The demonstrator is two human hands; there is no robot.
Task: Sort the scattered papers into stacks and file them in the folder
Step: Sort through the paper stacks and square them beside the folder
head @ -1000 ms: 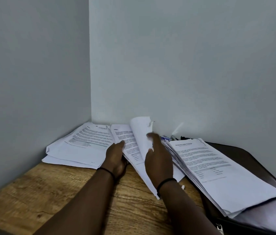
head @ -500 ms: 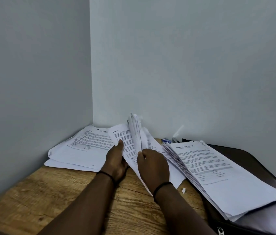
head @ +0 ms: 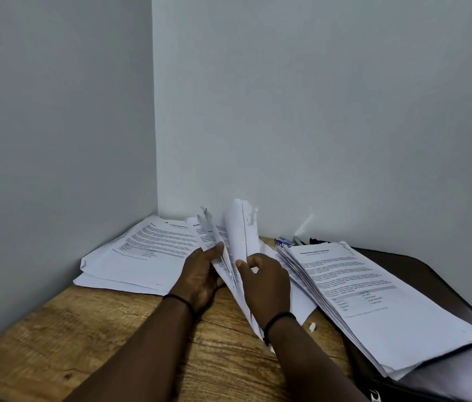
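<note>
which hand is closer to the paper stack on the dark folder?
Right. The right hand grips the raised middle sheets just beside that paper stack lying on the dark folder. The left hand is on the far side of those sheets.

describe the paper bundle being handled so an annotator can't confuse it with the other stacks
Start at the wall corner behind the wooden table. Three paper lots lie in front of it: a flat left stack, a thick right stack, and the middle bundle between the left hand and right hand. Only its sheets stand up, fanned and curling.
</note>
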